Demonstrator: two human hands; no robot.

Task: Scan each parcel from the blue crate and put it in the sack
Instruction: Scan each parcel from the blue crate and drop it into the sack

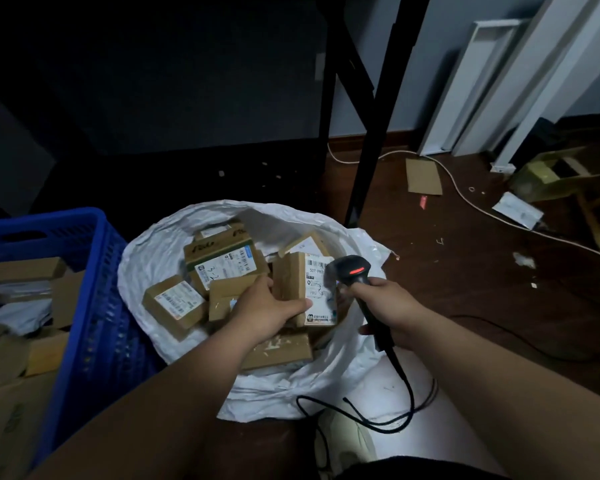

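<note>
Parcel in hand: I see a small brown carton (300, 289) held over the mouth of the sack, its white label turned up and toward the scanner.
Left hand: my left hand (269, 308) grips that carton from its left side, thumb curled onto the label's lower edge, the other fingers wrapped round the far side.
Right hand: my right hand (383, 299) is closed round the handle of the scanner, just right of the sack's mouth.
Scanner: the black handheld scanner (352, 271) points at the label; a red light glows on its head, which nearly touches the carton's right edge.
Scanner cable: a black cable (406, 382) runs from the handle down over the sack's near fold and loops on the floor.
Sack: the white sack (146, 268) stands open on the floor, its rim rolled back; I count several brown labelled cartons (175, 303) lying loose inside, under and left of the held one.
Blue crate: the blue crate (97, 306) stands touching the sack's left side, with more cartons and pale mailer bags (21, 271) in it.
Beyond the sack: black frame legs (374, 133) rise behind it; to its right on the dark wood floor lie a flat piece of cardboard (423, 176) and a white cord (465, 194).
</note>
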